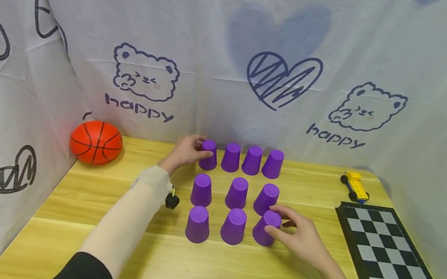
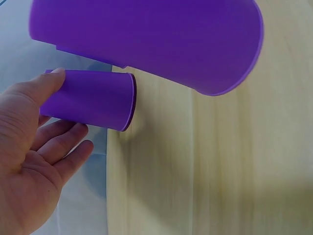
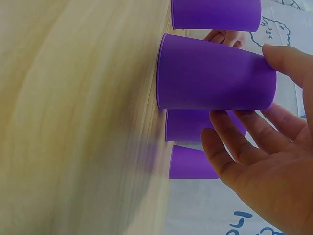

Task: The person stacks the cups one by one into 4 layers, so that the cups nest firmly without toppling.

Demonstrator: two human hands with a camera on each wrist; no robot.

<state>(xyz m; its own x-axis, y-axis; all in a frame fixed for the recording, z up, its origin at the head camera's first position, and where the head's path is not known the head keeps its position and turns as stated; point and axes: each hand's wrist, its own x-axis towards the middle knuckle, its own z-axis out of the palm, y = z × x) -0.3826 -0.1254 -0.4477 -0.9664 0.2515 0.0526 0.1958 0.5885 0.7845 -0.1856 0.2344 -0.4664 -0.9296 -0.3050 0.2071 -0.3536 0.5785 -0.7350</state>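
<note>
Upside-down purple cups stand in three rows on the table. My left hand (image 1: pixel 187 150) grips the leftmost cup of the back row (image 1: pixel 208 163) by its upper part. In the left wrist view, the thumb lies on one side of that cup (image 2: pixel 93 100) and fingers on the other; a nearer cup (image 2: pixel 146 39) looms above it. My right hand (image 1: pixel 300 234) holds the front row's right-hand cup (image 1: pixel 263 236) between thumb and fingers. The right wrist view shows this cup (image 3: pixel 215 73) with its rim down at the tabletop.
The back row has several cups; the middle and front rows have three each. An orange basketball (image 1: pixel 96 142) sits at the back left. On the right lie a yellow toy vehicle (image 1: pixel 355 186) and a black-and-white checkered mat (image 1: pixel 391 251). A printed curtain (image 1: pixel 221 38) surrounds the wooden table (image 1: pixel 59 250).
</note>
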